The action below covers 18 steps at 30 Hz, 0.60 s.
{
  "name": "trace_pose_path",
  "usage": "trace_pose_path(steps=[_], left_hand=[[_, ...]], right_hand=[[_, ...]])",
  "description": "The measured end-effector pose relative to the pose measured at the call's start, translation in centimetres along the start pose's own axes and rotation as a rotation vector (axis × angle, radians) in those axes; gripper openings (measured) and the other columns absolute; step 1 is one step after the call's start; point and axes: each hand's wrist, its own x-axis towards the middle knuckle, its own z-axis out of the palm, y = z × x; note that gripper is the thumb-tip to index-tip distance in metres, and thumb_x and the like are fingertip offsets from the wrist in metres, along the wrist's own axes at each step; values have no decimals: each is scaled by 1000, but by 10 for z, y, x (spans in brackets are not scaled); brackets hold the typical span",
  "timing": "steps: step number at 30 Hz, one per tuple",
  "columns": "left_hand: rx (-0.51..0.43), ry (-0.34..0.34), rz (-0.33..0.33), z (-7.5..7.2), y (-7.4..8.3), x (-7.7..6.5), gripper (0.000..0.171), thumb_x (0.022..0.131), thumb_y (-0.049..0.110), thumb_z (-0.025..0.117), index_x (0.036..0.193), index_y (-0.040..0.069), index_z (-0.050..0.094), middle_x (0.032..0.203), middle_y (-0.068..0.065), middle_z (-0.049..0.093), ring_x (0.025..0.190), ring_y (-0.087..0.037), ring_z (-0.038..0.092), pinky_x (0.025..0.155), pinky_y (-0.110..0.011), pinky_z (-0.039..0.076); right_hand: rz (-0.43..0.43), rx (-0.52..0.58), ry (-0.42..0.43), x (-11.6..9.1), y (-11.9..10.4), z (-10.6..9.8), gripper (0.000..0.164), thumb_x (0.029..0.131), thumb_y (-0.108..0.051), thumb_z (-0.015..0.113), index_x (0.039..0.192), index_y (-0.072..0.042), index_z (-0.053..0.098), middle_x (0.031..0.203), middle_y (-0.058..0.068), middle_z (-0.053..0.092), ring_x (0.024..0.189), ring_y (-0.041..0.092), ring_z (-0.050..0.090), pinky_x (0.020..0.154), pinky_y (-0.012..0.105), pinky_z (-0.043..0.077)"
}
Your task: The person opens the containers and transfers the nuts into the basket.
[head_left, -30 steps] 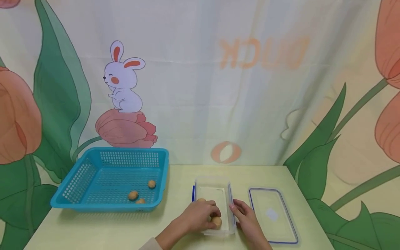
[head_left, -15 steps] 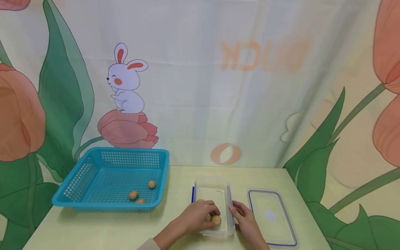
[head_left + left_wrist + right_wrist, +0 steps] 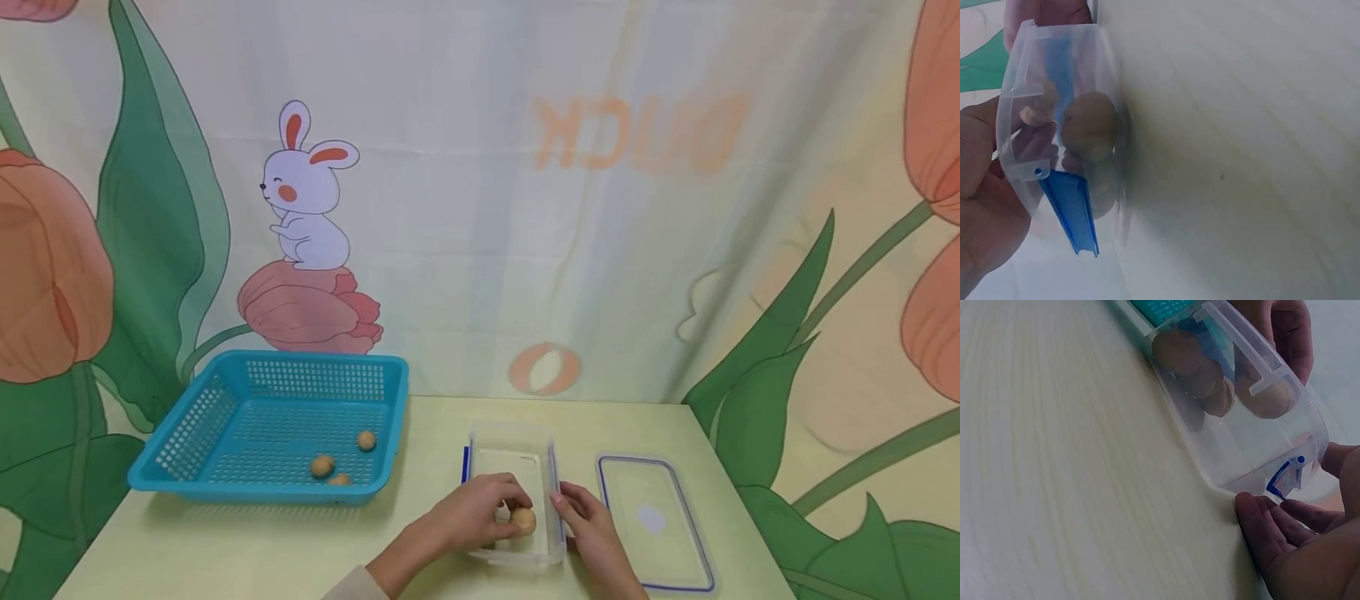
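In the head view my left hand (image 3: 476,512) reaches into a clear plastic food box (image 3: 513,435), its thumb and fingers pinching a walnut (image 3: 523,522). More walnuts (image 3: 1175,351) lie along the box floor in the right wrist view, below the pinched one. My right hand (image 3: 596,529) grips the box's right side, thumb up at the rim and fingers low against the outside wall. A blue latch (image 3: 1071,212) hangs off the box's near side in the left wrist view.
A blue perforated basket (image 3: 266,492) stands at the left with 3 walnuts (image 3: 322,466) in it. To the right of the box lies its clear lid (image 3: 678,529) with a blue seal. A printed curtain (image 3: 450,208) hangs behind the table.
My left hand has shifted slightly upward and away in the box, with the walnut still pinched. The right hand stays on the box wall.
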Motion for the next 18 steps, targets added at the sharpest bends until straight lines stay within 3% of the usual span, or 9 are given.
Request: trace_pose_path(steps=[3,7,13,18], left_hand=[[-50,23,-12,-10,1,-3,22,96,27,82,116,18,77,107,14,68,98,-1,66,85,-18,55],[-101,71,-36,-34,2,-13,23,96,24,82,117,17,76,110,12,67,99,-7,67,87,-27,59],[-106,241,-41,-76,-9,-42,26,93,19,85,116,15,75,107,9,67,97,-9,67,89,-28,60],[-114,369,-115,-106,-22,-69,27,91,23,87,115,18,75,108,11,69,98,-11,69,89,-32,61]], right_hand=[[-1,1,-1,-2,0,0,64,106,-40,67,149,4,51,142,25,61,120,28,63,87,42,60],[9,4,2,-1,0,0,63,107,-39,65,150,3,50,144,26,59,122,30,63,89,44,60],[18,12,13,1,1,1,62,107,-38,66,151,3,50,145,26,58,124,31,62,90,44,60],[3,5,13,-1,-1,1,61,107,-38,65,150,3,51,145,27,58,123,31,62,91,45,60]])
